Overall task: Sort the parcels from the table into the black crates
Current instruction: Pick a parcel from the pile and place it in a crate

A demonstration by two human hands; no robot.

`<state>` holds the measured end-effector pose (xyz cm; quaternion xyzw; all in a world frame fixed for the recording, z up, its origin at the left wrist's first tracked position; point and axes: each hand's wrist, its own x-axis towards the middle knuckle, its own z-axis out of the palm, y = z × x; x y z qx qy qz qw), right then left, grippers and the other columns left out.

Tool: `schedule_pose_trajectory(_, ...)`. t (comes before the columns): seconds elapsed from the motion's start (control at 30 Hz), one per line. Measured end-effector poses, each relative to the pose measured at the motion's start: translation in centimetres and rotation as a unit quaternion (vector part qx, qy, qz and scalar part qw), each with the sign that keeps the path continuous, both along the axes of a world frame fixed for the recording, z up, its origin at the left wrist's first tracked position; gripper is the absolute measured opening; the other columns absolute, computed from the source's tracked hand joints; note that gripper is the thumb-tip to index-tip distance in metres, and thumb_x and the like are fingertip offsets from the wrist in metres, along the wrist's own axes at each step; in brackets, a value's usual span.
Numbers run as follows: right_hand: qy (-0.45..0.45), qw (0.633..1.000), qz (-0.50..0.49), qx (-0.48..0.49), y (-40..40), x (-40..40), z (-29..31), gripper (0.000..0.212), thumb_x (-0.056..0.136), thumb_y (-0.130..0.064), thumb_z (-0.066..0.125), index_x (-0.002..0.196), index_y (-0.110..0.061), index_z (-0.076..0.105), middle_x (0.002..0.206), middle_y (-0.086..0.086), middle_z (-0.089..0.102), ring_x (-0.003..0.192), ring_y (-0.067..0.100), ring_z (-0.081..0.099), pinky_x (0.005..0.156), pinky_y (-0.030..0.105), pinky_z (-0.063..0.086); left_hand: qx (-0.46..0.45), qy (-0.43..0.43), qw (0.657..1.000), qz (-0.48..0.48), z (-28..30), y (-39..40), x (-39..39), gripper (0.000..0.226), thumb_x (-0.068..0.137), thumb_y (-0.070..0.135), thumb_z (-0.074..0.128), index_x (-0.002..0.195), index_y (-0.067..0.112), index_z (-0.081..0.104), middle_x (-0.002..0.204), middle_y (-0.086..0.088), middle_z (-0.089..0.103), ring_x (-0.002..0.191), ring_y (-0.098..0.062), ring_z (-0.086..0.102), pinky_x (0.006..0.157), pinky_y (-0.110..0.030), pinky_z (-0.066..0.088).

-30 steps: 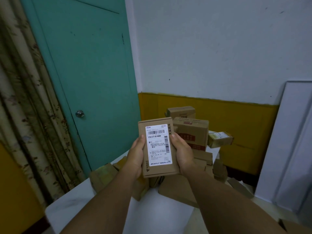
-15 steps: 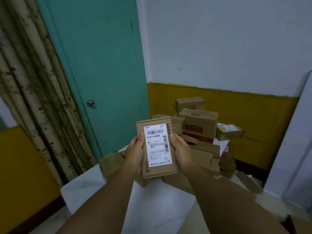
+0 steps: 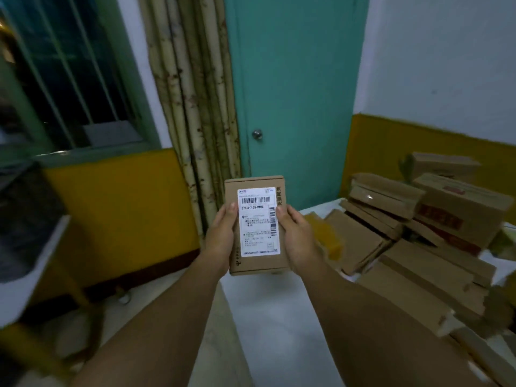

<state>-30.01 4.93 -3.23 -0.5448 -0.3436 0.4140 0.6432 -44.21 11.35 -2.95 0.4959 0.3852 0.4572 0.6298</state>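
Observation:
A small flat cardboard parcel [image 3: 258,224] with a white shipping label faces me, held upright at chest height. My left hand [image 3: 222,237] grips its left edge and my right hand [image 3: 294,237] grips its right edge, thumbs on the front. It hangs over the left end of the white table [image 3: 268,317]. A pile of several brown parcels [image 3: 405,233] lies on the table to the right. No black crate is clearly in view.
A teal door [image 3: 293,93] and a patterned curtain [image 3: 192,107] stand ahead. A barred window [image 3: 64,74] is at the left above a yellow wall band. A white-edged surface with something dark on it [image 3: 25,233] sits at the far left; bare floor lies below.
My view has swung left: the parcel pile slid to the right and the window came into sight. Both hands keep the same grip on the labelled parcel.

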Motion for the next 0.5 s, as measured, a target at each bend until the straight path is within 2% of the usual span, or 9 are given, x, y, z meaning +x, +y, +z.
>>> schedule_pose_trajectory(0.07,-0.006,1.000,0.014,0.006,1.4,-3.8,0.6,0.037,0.098,-0.039,0.057,0.129,-0.020,0.061,0.104,0.001,0.076,0.092,0.018,0.074,0.080,0.038,0.062,0.001,0.000,0.999,0.033,0.4,0.2,-3.8,0.036,0.099,0.045,0.049,0.130,0.030,0.059,0.111,-0.001,0.074,0.103,-0.021,0.071,0.092,-0.048,0.055)
schedule_pose_trajectory(0.17,-0.007,0.999,0.047,0.017,4.2,-10.5,1.4,0.046,0.095,-0.039,0.062,0.136,-0.017,0.058,0.112,0.002,0.074,0.102,0.017,0.071,0.094,0.044,0.056,0.003,0.011,0.996,0.094,1.2,0.8,-11.0,0.048,0.095,0.053,0.054,0.138,0.032,0.052,0.115,0.002,0.073,0.105,-0.019,0.069,0.093,-0.046,0.055)
schedule_pose_trajectory(0.2,-0.016,0.997,0.071,0.021,5.3,-13.7,1.8,0.049,0.094,-0.041,0.063,0.137,-0.018,0.057,0.114,0.001,0.073,0.103,0.016,0.070,0.094,0.042,0.056,0.003,0.013,0.993,0.120,1.4,1.1,-14.4,0.051,0.093,0.055,0.055,0.139,0.033,0.051,0.116,0.002,0.072,0.105,-0.019,0.070,0.093,-0.046,0.055)
schedule_pose_trajectory(0.3,-0.013,0.989,0.145,0.037,7.4,-24.1,2.8,0.042,0.097,-0.039,0.060,0.135,-0.022,0.059,0.111,0.000,0.074,0.098,0.013,0.071,0.074,0.024,0.057,0.030,0.014,0.982,0.188,2.6,1.4,-25.0,0.045,0.097,0.048,0.052,0.139,0.032,0.053,0.115,0.003,0.073,0.105,-0.017,0.069,0.091,-0.041,0.056)
schedule_pose_trajectory(0.37,-0.017,0.981,0.186,0.053,8.1,-29.7,3.4,0.037,0.098,-0.038,0.058,0.133,-0.025,0.060,0.107,-0.004,0.074,0.093,0.009,0.070,0.066,0.018,0.054,0.043,0.018,0.973,0.225,3.4,1.0,-30.5,0.041,0.099,0.045,0.051,0.138,0.032,0.054,0.116,0.003,0.072,0.107,-0.018,0.069,0.096,-0.043,0.053)
schedule_pose_trajectory(0.43,-0.020,0.972,0.229,0.053,8.7,-36.8,3.7,0.039,0.097,-0.041,0.058,0.134,-0.028,0.058,0.103,-0.007,0.075,0.091,0.009,0.071,0.072,0.025,0.057,0.047,0.020,0.961,0.273,4.0,0.3,-37.3,0.034,0.099,0.044,0.051,0.131,0.035,0.059,0.114,0.002,0.073,0.105,-0.019,0.070,0.097,-0.045,0.053)
schedule_pose_trajectory(0.5,-0.012,0.964,0.262,0.047,9.3,-41.7,3.4,0.042,0.096,-0.042,0.059,0.136,-0.028,0.058,0.105,-0.004,0.075,0.093,0.014,0.072,0.081,0.037,0.060,0.043,0.021,0.951,0.304,4.2,-0.5,-42.0,0.030,0.100,0.044,0.049,0.127,0.036,0.061,0.109,0.002,0.075,0.099,-0.019,0.072,0.091,-0.043,0.056)
